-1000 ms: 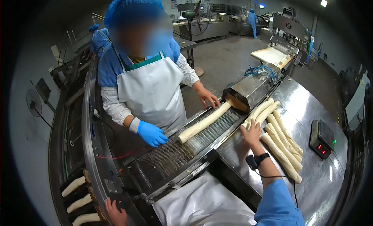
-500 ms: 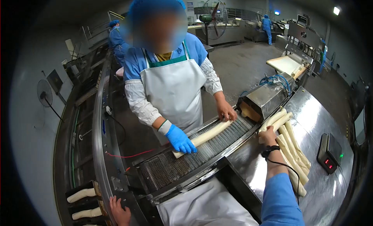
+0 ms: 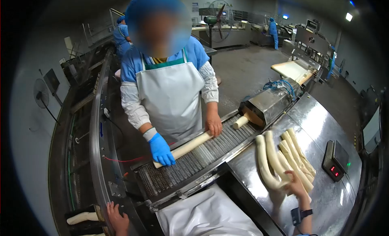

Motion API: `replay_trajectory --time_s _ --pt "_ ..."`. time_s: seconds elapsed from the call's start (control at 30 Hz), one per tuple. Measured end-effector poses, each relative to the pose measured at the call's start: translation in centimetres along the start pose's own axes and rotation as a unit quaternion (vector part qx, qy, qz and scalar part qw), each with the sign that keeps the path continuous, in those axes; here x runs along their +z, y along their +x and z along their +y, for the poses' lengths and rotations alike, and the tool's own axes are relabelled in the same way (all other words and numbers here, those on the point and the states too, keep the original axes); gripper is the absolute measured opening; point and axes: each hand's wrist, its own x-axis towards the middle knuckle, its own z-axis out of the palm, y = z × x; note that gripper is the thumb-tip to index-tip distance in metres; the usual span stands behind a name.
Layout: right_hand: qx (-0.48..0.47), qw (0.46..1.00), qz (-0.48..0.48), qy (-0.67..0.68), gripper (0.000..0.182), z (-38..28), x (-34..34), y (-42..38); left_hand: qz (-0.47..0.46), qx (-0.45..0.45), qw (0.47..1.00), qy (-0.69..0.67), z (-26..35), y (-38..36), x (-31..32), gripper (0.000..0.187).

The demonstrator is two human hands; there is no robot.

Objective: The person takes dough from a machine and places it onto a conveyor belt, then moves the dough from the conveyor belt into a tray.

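Note:
My left hand (image 3: 118,218) rests with fingers spread on the metal edge beside the left-hand line. My right hand (image 3: 296,185), wearing a dark wrist strap, is at the near end of a pale dough roll (image 3: 264,165) on the steel table (image 3: 253,197). Its thumb and fingers are around that end, where the roll curves toward my palm. Several more dough rolls (image 3: 298,153) lie alongside. Across from me, a co-worker's blue-gloved hand (image 3: 162,151) and bare hand (image 3: 213,124) hold another dough roll (image 3: 186,149) on the mesh conveyor (image 3: 194,165).
A dough end (image 3: 240,122) pokes out of the metal machine housing (image 3: 269,102) onto the mesh. A scale (image 3: 335,161) with red digits stands on the table at right. Dark trays (image 3: 83,216) with dough sit lower left. White sheeting (image 3: 206,215) lies in front of me.
My right hand has gone from the rolls' far ends to a near end; two rolls now lie further left. The co-worker's roll has shifted left, and a new dough end has emerged from the housing.

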Motion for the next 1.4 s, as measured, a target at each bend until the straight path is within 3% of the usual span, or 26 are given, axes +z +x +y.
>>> replay_trajectory --time_s 0.03,0.07,0.1,0.13,0.2,0.27,0.43,0.5,0.53,0.63,0.7,0.77,0.83,0.9,0.97,1.13,1.2,1.27,1.33,1.4 --pt "-0.067 0.973 0.106 -0.192 0.068 4.2 1.5 0.7 0.014 0.003 1.000 -0.005 -0.2 -0.1 0.1 0.050" --pt "-0.132 0.895 0.204 -0.374 0.074 8.1 3.3 2.2 0.031 0.006 0.999 -0.011 -0.2 -0.1 0.3 0.051" --pt "-0.121 0.894 0.222 -0.370 0.085 8.9 4.1 2.6 0.030 0.006 0.999 -0.012 -0.1 -0.1 0.4 0.051" --pt "-0.121 0.894 0.221 -0.370 0.085 8.3 4.8 2.1 0.032 0.014 0.999 -0.014 -0.1 -0.1 0.2 0.051" --pt "-0.213 0.849 0.265 -0.404 0.093 3.9 6.5 0.8 0.037 0.021 0.999 -0.016 -0.3 0.0 0.3 0.050" --pt "-0.214 0.871 0.116 -0.427 0.101 1.1 8.2 2.1 0.041 0.027 0.999 -0.007 -0.5 -0.1 0.7 0.049" --pt "-0.334 0.805 0.170 -0.459 0.093 -5.2 13.6 6.0 0.040 0.016 0.999 -0.027 0.6 -0.4 -0.3 0.049" --pt "-0.275 0.860 0.114 -0.414 0.083 -6.6 13.8 7.6 0.040 0.014 0.999 -0.030 0.9 -0.3 -0.6 0.049" --pt "-0.297 0.850 0.159 -0.405 0.075 -6.5 13.7 8.4 0.042 0.011 0.999 -0.030 0.8 -0.3 -0.5 0.049" --pt "-0.231 0.884 0.171 -0.368 0.075 -5.3 12.2 11.9 0.042 0.006 0.999 -0.028 0.5 -0.3 -0.4 0.049" --pt "-0.114 0.894 0.271 -0.337 0.075 -4.4 10.9 13.0 0.038 0.010 0.999 -0.023 0.4 -0.2 -0.4 0.049" --pt "-0.121 0.906 0.260 -0.312 0.078 -3.0 8.8 12.8 0.043 0.011 0.999 -0.027 0.6 -0.3 -0.5 0.049" --pt "-0.135 0.907 0.253 -0.310 0.080 -0.9 7.6 11.5 0.045 0.011 0.998 -0.034 0.8 -0.4 -0.6 0.048" --pt "-0.236 0.867 0.264 -0.350 0.083 2.1 7.0 9.6 0.043 0.006 0.999 -0.022 1.0 -0.4 -0.8 0.047" --pt "-0.245 0.864 0.269 -0.347 0.090 4.4 6.2 6.1 0.039 0.005 0.999 -0.021 1.0 -0.6 -0.9 0.048" --pt "-0.120 0.861 0.300 -0.393 0.095 8.6 3.3 -2.6 0.039 0.008 0.999 0.000 0.1 -0.3 0.0 0.048" --pt "-0.012 0.880 0.292 -0.375 0.089 9.8 1.6 -4.6 0.043 0.012 0.999 -0.001 -0.2 -0.2 0.1 0.048" --pt "0.007 0.890 0.308 -0.336 0.087 15.0 -1.5 -3.6 0.052 0.004 0.999 -0.004 0.1 -0.6 0.3 0.048" --pt "-0.099 0.861 0.459 -0.197 0.076 25.0 -4.3 0.2 0.045 0.019 0.999 -0.017 0.4 -0.4 -0.3 0.047" --pt "-0.173 0.830 0.525 0.076 0.065 36.2 -6.6 5.4 0.056 0.012 0.998 -0.017 0.2 -0.4 -0.1 0.046"
